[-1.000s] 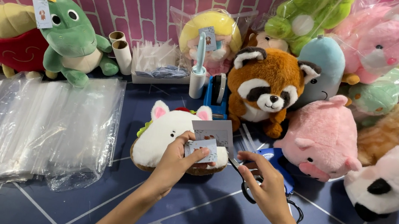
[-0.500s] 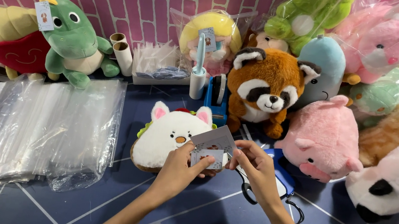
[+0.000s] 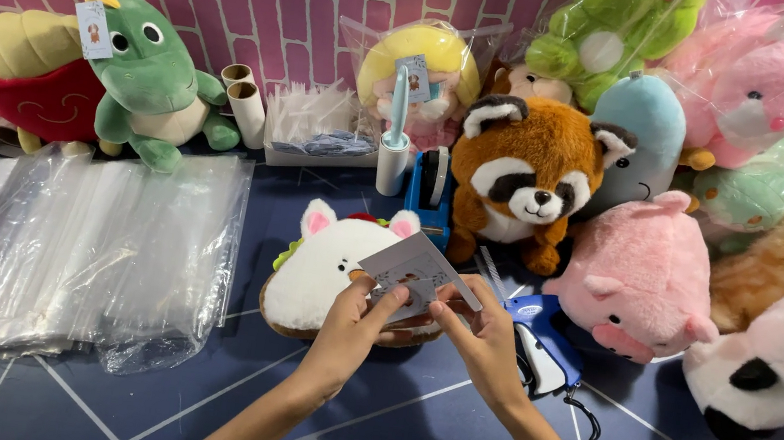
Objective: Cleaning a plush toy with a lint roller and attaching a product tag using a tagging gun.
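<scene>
My one head-worn view looks steeply down and forward from close above my left hand and right hand, across the blue floor to the pink brick wall behind.

Left hand and right hand together (fingers pinched)

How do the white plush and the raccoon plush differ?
The white plush lies flat on the table, under both hands; the raccoon plush sits upright, untouched. The white plush has pink-lined ears; the raccoon plush is orange-brown with a dark eye mask. Both are unbagged. The left hand and right hand hold a grey card.
</scene>
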